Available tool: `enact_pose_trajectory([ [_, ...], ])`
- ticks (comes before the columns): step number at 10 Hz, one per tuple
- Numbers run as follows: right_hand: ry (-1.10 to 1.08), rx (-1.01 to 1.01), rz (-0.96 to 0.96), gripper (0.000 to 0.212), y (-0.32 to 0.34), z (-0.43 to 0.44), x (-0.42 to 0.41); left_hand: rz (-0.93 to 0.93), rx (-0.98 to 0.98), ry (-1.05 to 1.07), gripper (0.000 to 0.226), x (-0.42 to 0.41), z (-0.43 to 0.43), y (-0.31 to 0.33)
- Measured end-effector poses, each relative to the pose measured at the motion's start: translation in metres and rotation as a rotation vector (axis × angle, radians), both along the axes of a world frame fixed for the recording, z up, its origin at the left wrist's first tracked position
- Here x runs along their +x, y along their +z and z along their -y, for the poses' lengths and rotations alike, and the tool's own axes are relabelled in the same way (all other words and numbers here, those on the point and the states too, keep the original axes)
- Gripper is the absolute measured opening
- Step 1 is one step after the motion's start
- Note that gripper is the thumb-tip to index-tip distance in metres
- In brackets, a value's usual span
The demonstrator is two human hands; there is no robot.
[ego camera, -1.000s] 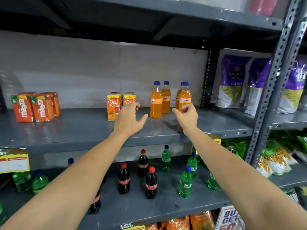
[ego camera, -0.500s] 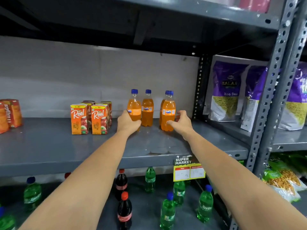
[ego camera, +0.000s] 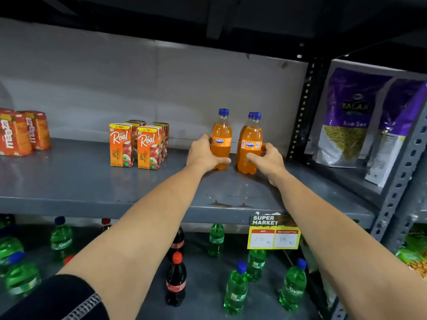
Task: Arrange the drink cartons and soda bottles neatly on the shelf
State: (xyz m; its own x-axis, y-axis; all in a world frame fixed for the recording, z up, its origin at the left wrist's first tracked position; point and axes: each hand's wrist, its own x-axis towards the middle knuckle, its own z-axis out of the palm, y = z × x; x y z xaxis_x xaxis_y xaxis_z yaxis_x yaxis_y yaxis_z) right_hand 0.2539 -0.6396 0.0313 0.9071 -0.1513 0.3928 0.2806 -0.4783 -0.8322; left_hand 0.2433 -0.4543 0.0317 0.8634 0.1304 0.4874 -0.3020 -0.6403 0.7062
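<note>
The shelf (ego camera: 69, 181) across the middle of the frame looks like grey painted metal, smooth with a dull sheen, scuffed and chipped near its front edge at centre right. The perforated upright (ego camera: 399, 181) at the right is the same matt grey metal. The two orange soda bottles (ego camera: 250, 144) at centre are clear glossy plastic with blue plastic caps and shiny printed labels. The apple juice cartons (ego camera: 147, 146) left of centre and the red cartons (ego camera: 13, 135) at the far left look like coated, printed card with a slight gloss. The purple snack bags (ego camera: 351, 116) at the upper right are slick, crinkled film. The price tag (ego camera: 273, 232) at lower right appears to be paper. The sleeve (ego camera: 57, 299) at the lower left is dark matt cloth with pale stitching.
</note>
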Motion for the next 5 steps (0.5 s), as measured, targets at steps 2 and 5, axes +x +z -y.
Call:
enact_pose_trajectory([
  [2,-0.014,-0.032,-0.015,0.061,-0.0005,-0.002,-0.0024,-0.006,0.042,0.005,0.082,-0.0006,0.0,0.0005],
  [5,-0.046,0.001,0.069,0.062,-0.0026,-0.0039,-0.0085,-0.03,-0.021,0.052,0.086,-0.0052,-0.0067,-0.0045],
])
